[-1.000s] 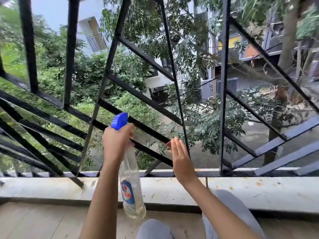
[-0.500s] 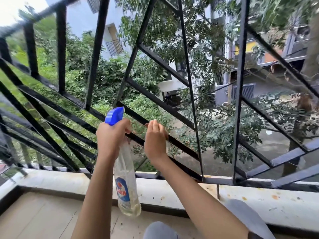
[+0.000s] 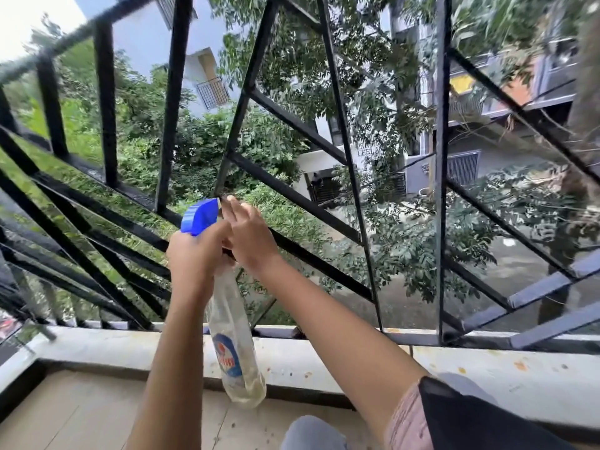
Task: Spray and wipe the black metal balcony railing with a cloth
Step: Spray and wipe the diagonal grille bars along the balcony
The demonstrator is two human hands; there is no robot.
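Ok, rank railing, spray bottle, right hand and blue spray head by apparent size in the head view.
1. Black railing, filling the frame.
2. Spray bottle, long from head to base.
3. Right hand.
4. Blue spray head, smallest.
The last three sit about equally near, so that order holds.

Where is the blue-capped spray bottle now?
Centre-left of the head view: the left hand grips the clear plastic spray bottle before the black metal railing.
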